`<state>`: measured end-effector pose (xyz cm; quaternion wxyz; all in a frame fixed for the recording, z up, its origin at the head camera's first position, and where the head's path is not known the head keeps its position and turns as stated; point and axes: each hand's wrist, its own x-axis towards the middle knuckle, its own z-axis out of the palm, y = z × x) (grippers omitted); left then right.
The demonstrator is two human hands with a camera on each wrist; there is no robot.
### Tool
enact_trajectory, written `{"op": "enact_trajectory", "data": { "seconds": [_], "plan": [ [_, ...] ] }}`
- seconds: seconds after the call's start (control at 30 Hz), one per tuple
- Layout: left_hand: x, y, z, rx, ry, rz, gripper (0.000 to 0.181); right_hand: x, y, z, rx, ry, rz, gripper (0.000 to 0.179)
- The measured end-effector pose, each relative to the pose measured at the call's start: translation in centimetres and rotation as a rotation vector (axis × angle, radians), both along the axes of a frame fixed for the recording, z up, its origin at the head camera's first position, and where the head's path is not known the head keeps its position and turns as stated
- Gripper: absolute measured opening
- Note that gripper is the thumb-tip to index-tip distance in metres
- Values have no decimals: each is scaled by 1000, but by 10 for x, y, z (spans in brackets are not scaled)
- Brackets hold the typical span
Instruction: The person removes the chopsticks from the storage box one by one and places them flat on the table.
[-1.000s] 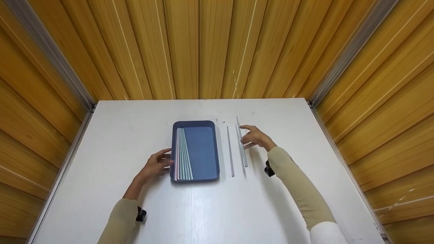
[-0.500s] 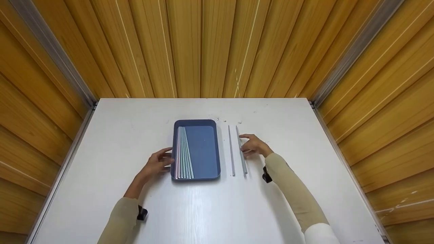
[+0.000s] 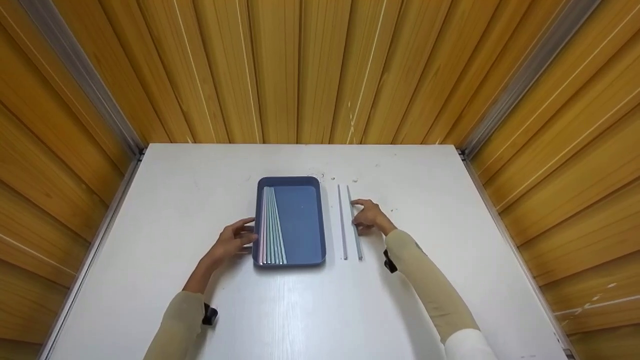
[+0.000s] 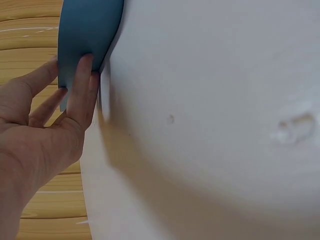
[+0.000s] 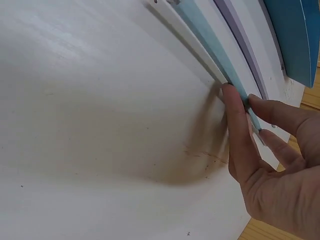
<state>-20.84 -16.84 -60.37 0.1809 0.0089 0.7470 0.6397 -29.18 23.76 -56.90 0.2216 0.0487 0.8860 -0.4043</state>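
A blue tray (image 3: 303, 225) holds several pastel chopsticks (image 3: 272, 230), pink to green, fanned along its left side. My left hand (image 3: 231, 242) rests fairly straight fingertips against the tray's left outer wall, also seen in the left wrist view on the blue wall (image 4: 90, 35). To the tray's right, a purple chopstick (image 3: 342, 225) lies lengthwise on the table. Beside it, my right hand (image 3: 371, 217) pinches a light blue chopstick (image 5: 210, 42) between thumb and fingers, low at the table. A whitish strip (image 5: 185, 35) runs along its side; I cannot tell whether it is another chopstick.
The white table (image 3: 300, 310) carries small marks and specks beyond the tray. Yellow wood-patterned panels (image 3: 320, 75) rise behind it and on both sides. A black wrist device (image 3: 390, 261) sits under the right sleeve, another (image 3: 210, 315) at the left.
My right hand has moved nearer to me and slightly left, lowering the light blue chopstick until it lies roughly level with the purple one. The left hand stays at the tray.
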Motion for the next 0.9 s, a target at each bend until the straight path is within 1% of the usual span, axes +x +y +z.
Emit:
{"op": "enact_trajectory", "data": {
  "seconds": [0.17, 0.3, 0.43, 0.6, 0.7, 0.8, 0.9],
  "plan": [
    [-2, 1, -1, 2, -3, -2, 62, -3, 1, -7, 14, 10, -6, 75],
    [-2, 0, -2, 15, -8, 3, 62, -1, 1, -7, 1, 10, -16, 74],
    [3, -4, -4, 31, -17, 21, 62, 1, -3, -1, -8, 48, -29, 64],
    [8, -8, -6, 34, -23, 25, 63, -2, -15, 15, -51, 151, -29, 45],
    [8, -7, -5, 42, -16, 16, 64, -4, -25, 26, -95, 197, -1, 38],
    [6, -3, -4, 46, -13, 23, 63, -5, -38, 34, -138, 229, 62, 36],
    [3, 1, -3, 45, -7, 25, 61, -5, -52, 38, -196, 238, 128, 36]
  ]
}}
